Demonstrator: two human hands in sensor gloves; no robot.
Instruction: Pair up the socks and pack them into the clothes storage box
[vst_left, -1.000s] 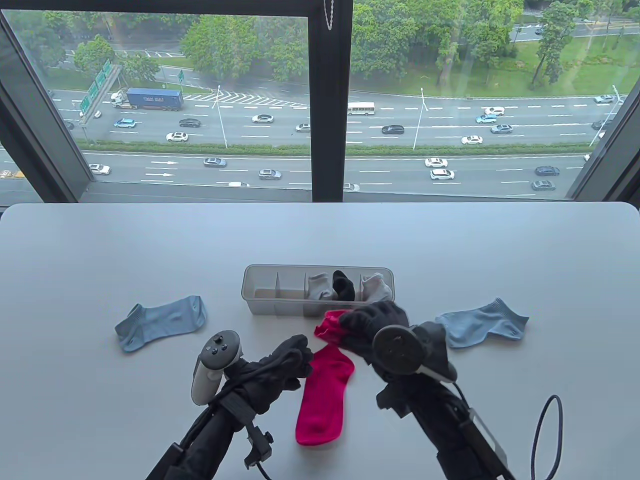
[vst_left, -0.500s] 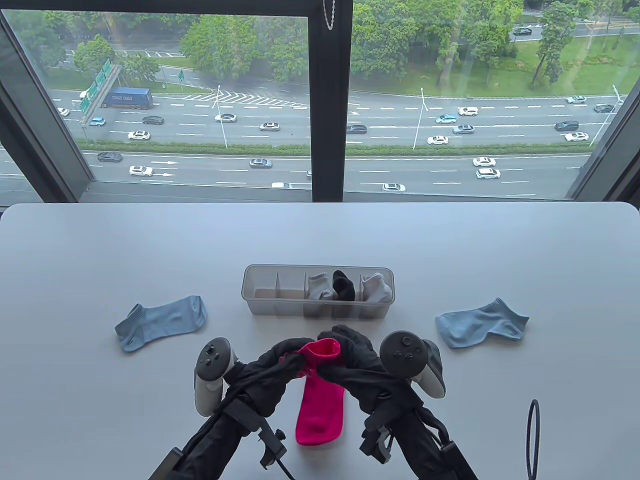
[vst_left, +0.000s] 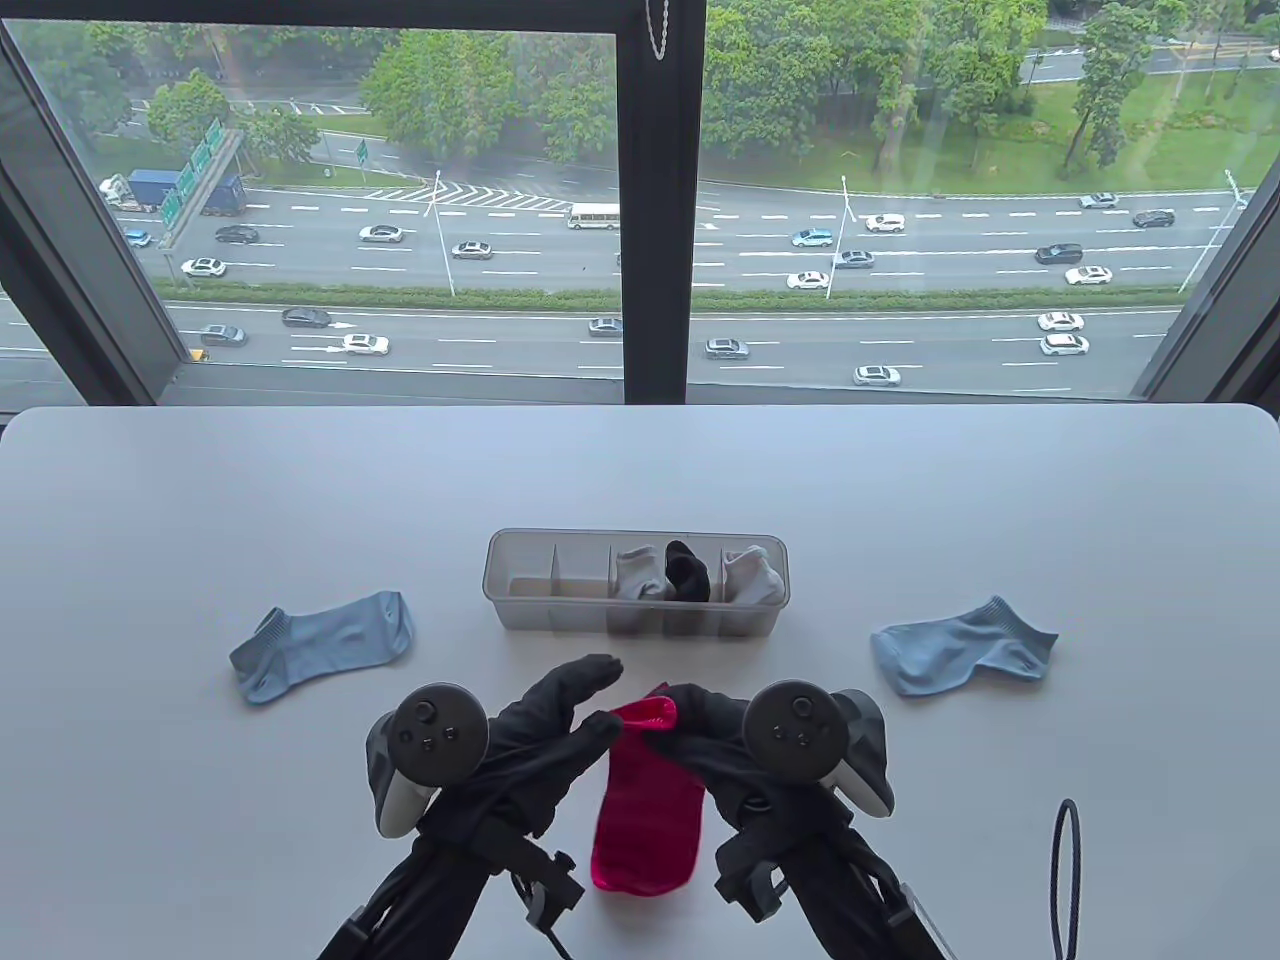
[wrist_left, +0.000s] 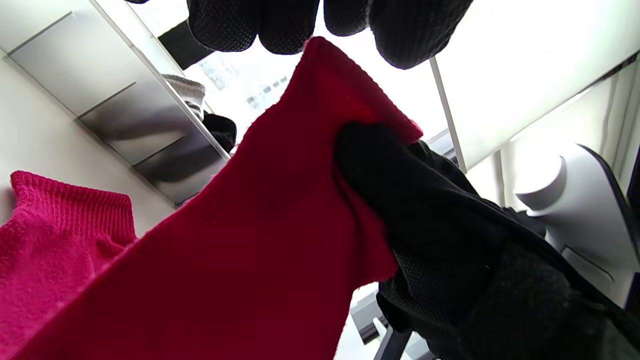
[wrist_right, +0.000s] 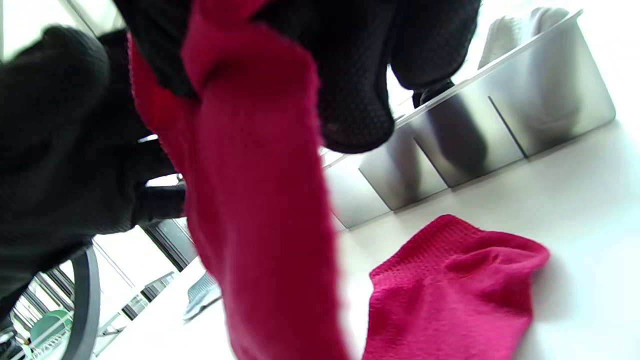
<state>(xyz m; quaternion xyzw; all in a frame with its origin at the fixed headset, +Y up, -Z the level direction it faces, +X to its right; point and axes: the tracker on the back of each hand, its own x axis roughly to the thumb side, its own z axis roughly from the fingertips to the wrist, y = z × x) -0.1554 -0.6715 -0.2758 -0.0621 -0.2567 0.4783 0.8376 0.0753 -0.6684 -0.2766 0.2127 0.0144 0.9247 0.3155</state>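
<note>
table view, nearest first: left hand (vst_left: 560, 725) and right hand (vst_left: 715, 725) side by side at the bottom edge, a pink sock (vst_left: 645, 800) hanging between them by its cuff. right fingers (wrist_right: 350, 100) curled round the cuff edge and pinching it; left fingers (vst_left: 590, 670) mostly straight and splayed, one tip at the cuff's other side, real pinch or mere touch not clear. a second pink sock (wrist_right: 450, 290) flat on the tabletop (vst_left: 200, 800) directly beneath, seen in both wrist views.

handling, judged: light, limp knit, no stiffness, drooping under own weight; nothing fragile, slightly grippy against glove fabric, unlikely to slip. best held at the ribbed cuff, both corners, for laying onto its mate edge to edge; then pair taken at the fold for packing.

further out: a pale blue sock (vst_left: 325, 645) to the left, another pale blue sock (vst_left: 960, 650) to the right, well apart, unpaired. beyond the hands, the clothes storage box (vst_left: 635, 625), translucent, divided; grey and black socks in the right compartments, left ones seemingly free.

tabletop white, smooth, matte, plenty of room. behind, a large window (vst_left: 640, 200) over a busy road and trees.
</note>
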